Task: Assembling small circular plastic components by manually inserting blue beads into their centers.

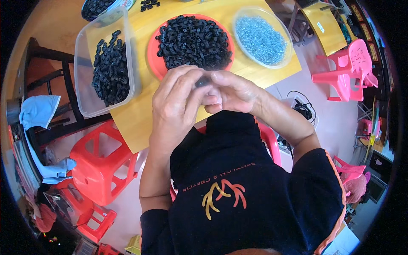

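My left hand (173, 95) and my right hand (236, 90) meet over the near edge of the yellow table. Between their fingertips is a small black plastic part (203, 80), partly hidden and blurred. The left thumb and fingers pinch it. My right hand's fingers are curled in against it, and whether they hold a second small piece cannot be seen. Just beyond the hands, a red round tray (152, 55) is heaped with similar black plastic parts (193, 40). To its right stands a clear round tub (287, 44) of tiny, shiny, pale-blue pieces (260, 38).
A clear rectangular bin (85, 91) with more black parts overhangs the table's (131, 127) left edge. Behind it sits a bowl of black pieces (97, 6). Red stools (100, 170) stand at left, a pink chair (340, 72) at right. A box with black cables (302, 110) lies beyond my right forearm.
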A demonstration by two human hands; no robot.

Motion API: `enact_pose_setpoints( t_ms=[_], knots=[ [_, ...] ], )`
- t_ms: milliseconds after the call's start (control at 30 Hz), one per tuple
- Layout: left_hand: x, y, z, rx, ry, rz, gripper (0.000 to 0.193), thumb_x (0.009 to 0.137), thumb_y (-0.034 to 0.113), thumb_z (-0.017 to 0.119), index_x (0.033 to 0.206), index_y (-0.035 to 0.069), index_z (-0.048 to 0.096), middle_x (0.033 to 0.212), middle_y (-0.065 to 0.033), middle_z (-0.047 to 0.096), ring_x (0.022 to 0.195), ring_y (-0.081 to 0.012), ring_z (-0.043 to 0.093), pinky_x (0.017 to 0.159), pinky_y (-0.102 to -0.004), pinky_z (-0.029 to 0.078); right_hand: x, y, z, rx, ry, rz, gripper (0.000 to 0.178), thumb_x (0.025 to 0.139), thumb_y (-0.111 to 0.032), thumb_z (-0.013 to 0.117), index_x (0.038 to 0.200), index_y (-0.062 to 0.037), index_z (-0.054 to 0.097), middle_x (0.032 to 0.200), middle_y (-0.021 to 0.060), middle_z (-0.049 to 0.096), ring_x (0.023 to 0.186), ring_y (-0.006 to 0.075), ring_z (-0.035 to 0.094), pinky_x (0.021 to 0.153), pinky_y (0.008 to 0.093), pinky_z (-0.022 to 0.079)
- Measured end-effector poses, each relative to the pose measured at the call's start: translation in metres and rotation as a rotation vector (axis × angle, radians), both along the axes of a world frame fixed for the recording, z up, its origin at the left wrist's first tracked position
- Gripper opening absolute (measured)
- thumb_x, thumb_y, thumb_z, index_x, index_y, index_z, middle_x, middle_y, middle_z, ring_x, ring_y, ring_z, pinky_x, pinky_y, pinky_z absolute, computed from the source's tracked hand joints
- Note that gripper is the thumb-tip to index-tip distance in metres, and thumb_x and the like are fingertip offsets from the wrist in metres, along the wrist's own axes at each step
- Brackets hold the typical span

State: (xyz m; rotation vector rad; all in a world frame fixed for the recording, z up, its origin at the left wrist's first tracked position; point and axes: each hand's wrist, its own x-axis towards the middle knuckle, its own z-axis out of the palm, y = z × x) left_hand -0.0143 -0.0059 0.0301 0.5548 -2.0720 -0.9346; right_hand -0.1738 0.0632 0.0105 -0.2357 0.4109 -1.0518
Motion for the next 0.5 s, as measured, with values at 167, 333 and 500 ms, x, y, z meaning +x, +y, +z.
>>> enact_pose_setpoints(
  t_ms=[167, 333, 500],
  knots=[
    [-0.001, 0.001, 0.000, -0.018, 0.061, -0.056, 0.024, 0.076, -0.004, 0.067, 0.099, -0.006, 0.062, 0.098, -0.0182, 0.064, 0.093, -0.0322, 0.065, 0.079, -0.0375, 0.053, 0.002, 0.003, 0.001, -0.016, -0.006, -0.045, 0.026, 0.092, -0.032, 0.062, 0.102, -0.0089, 0.057, 0.081, -0.0043, 0.050, 0.065, 0.0043, 0.043, 0.054, 0.0211, 0.036],
    [-0.004, 0.000, 0.008, 0.031, 0.087, -0.122, 0.024, 0.077, -0.003, 0.067, 0.100, -0.005, 0.064, 0.099, -0.0180, 0.065, 0.094, -0.0316, 0.066, 0.080, -0.0370, 0.053, 0.007, 0.002, -0.002, -0.049, -0.019, -0.102, 0.019, 0.091, -0.026, 0.062, 0.099, -0.0094, 0.057, 0.074, -0.0055, 0.045, 0.059, 0.0021, 0.039, 0.052, 0.0193, 0.034],
    [0.004, -0.001, 0.012, 0.152, 0.037, -0.057, 0.025, 0.077, -0.002, 0.069, 0.102, -0.003, 0.064, 0.101, -0.0160, 0.065, 0.096, -0.0291, 0.065, 0.081, -0.0349, 0.052, 0.007, -0.003, 0.005, -0.096, 0.107, -0.089, 0.026, 0.093, -0.032, 0.060, 0.101, -0.0068, 0.057, 0.075, -0.0023, 0.048, 0.062, 0.0053, 0.044, 0.056, 0.0252, 0.043]
  ],
)
